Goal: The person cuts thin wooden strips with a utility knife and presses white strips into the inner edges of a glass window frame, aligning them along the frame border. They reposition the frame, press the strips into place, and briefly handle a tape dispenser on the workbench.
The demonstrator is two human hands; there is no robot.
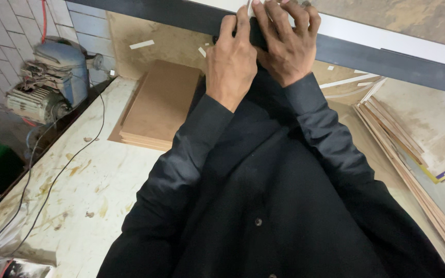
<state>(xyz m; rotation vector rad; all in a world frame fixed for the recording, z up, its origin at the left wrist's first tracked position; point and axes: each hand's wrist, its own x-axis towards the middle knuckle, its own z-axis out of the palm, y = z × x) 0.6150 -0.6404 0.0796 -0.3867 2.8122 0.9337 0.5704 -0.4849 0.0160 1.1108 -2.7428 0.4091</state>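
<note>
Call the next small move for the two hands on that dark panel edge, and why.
Probably slide the right hand along the dark panel edge, pressing the white strip down. Both hands are bunched at one spot, left hand pinning the edge, with a long run of strip beyond.

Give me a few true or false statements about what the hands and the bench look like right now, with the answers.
1. Both hands, left hand and right hand, press on the dark board edge. True.
2. A stack of brown boards lies on the bench. True.
3. The blue motor sits at the right. False: it sits at the left, by the tiled wall.
4. The sleeves are white. False: they are black.
</note>
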